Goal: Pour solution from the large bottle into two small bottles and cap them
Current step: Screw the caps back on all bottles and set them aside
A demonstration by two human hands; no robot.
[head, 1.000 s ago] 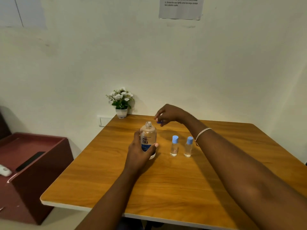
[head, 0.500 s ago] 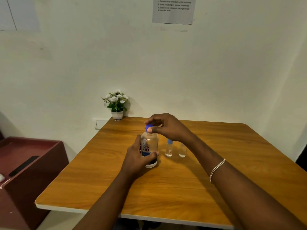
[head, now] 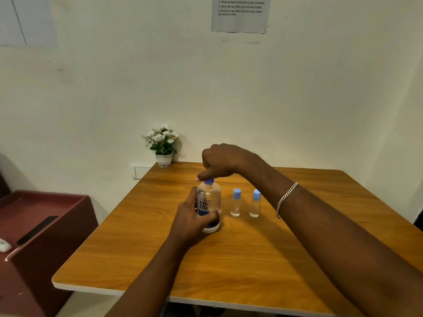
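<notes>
The large bottle (head: 208,205) stands upright near the middle of the table (head: 251,259), somewhat toward its far edge and left of centre. Its blue cap (head: 209,181) now sits on the neck; a second ago the neck was bare and the cap was held in the air beyond it, and half a second ago it was just arriving at the mouth. The left hand (head: 192,219) is wrapped round the lower body of the bottle, thumb across the front below the label, as it was in both earlier frames. The right hand (head: 220,162) is curled over the cap from above, fingertips pinching it, the thumb (head: 201,178) pointing left at its rim; the wrist has turned since half a second ago. A chain bracelet (head: 286,199) hangs on the right forearm.

Just right of the large bottle, two small bottles (head: 235,203) (head: 254,203) stand side by side, apart from each other, both capped in light blue and holding clear liquid, unmoved.

A potted plant (head: 163,145) sits at the far left corner against the wall. A paper notice (head: 240,13) hangs on the wall above. A dark red cabinet (head: 45,225) stands off the table's left edge.
</notes>
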